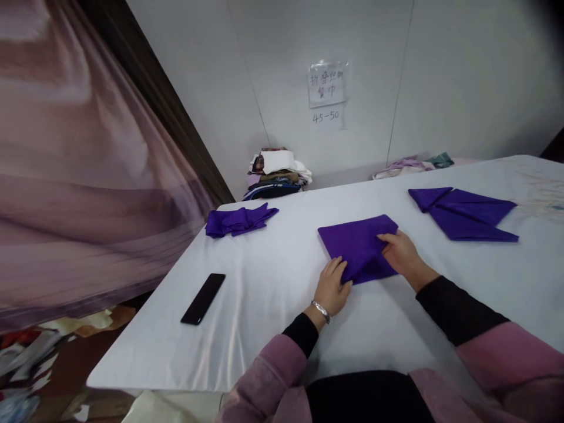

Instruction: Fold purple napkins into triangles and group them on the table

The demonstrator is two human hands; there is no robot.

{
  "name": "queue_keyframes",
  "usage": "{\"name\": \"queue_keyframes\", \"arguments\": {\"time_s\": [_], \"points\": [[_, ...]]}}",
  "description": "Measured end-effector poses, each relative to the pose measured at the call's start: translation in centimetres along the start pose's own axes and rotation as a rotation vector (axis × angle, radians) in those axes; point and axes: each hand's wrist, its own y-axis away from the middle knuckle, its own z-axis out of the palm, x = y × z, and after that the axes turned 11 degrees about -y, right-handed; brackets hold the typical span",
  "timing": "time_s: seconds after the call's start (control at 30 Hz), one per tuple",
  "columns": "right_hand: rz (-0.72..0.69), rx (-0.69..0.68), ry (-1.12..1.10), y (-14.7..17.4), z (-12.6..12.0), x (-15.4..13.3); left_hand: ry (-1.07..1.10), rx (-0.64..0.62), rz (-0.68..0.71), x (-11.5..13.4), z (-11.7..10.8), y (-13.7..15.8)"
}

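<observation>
A folded purple napkin (358, 242) lies in front of me on the white-covered table, roughly four-sided, with its near right part slightly raised. My left hand (331, 286), with a silver bracelet at the wrist, is closed on the napkin's near left edge, fingers on top and thumb along the edge. At the right side, my right hand (404, 256) pinches the cloth between thumb and fingers. What lies beneath the top layer is hidden. Farther right rests a second purple napkin (469, 212), folded into a pointed shape with two tails.
A crumpled purple cloth (240, 221) lies at the table's far left, and a black phone (203, 298) nearer me. Stacked fabrics (278, 173) stand behind the far edge of the white tablecloth (264, 329). A pink curtain (88, 164) hangs left; a handwritten sign (326, 88) is on the wall.
</observation>
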Motion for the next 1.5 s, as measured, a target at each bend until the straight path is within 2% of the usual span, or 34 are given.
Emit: {"name": "queue_keyframes", "arguments": {"time_s": [0.07, 0.1, 0.2, 0.3, 0.43, 0.53, 0.63, 0.7, 0.8, 0.9, 0.97, 1.07, 1.13, 1.2, 1.3, 1.5], "points": [[-0.076, 0.019, 0.019, -0.3, -1.0, -0.6, -0.034, -0.05, 0.013, 0.1, 0.0, -0.1], [-0.058, 0.059, 0.04, -0.3, -1.9, -0.8, -0.056, -0.083, 0.014, 0.1, 0.1, 0.0], [0.125, 0.19, 0.133, 0.1, -5.2, -0.5, -0.132, -0.169, -0.003, 0.1, 0.4, 0.2], [0.249, 0.221, 0.144, 0.8, -7.8, -0.5, -0.178, -0.194, -0.008, 0.1, 0.6, 0.3], [0.309, 0.274, 0.102, 1.0, -8.5, -1.1, -0.212, -0.164, 0.001, 0.2, 0.7, 0.4], [0.331, 0.298, 0.155, -0.2, -7.5, -1.5, -0.251, -0.118, 0.016, 0.3, 0.8, 0.1], [0.313, 0.248, 0.214, -2.5, -4.9, -1.9, -0.271, -0.081, 0.02, 0.6, 0.9, -0.6], [0.267, 0.181, 0.214, -4.2, -2.4, -2.5, -0.275, -0.049, -0.011, 0.8, 1.0, -1.4], [0.114, -0.011, 0.193, -5.8, 1.2, -4.0, -0.287, 0.004, -0.074, 0.9, 1.1, -2.2], [-0.018, -0.163, 0.201, -5.7, 2.0, -4.9, -0.307, 0.023, -0.104, 0.7, 1.1, -2.2], [-0.007, -0.077, 0.269, -4.8, 0.4, -4.6, -0.303, 0.016, -0.11, 0.6, 1.1, -1.8], [0.154, 0.166, 0.422, -3.2, -3.5, -3.2, -0.287, -0.005, -0.102, 0.5, 1.2, -1.4], [0.27, 0.227, 0.508, -2.2, -5.9, -2.5, -0.29, -0.013, -0.101, 0.6, 1.3, -1.2], [0.354, 0.217, 0.587, -1.5, -7.3, -2.2, -0.302, -0.014, -0.108, 0.6, 1.3, -1.2], [0.42, 0.186, 0.701, -0.9, -7.9, -2.8, -0.32, -0.012, -0.118, 0.7, 1.3, -1.1], [0.394, 0.143, 0.924, 0.2, -8.2, -3.9, -0.346, -0.016, -0.114, 0.7, 1.0, -0.5]]}}
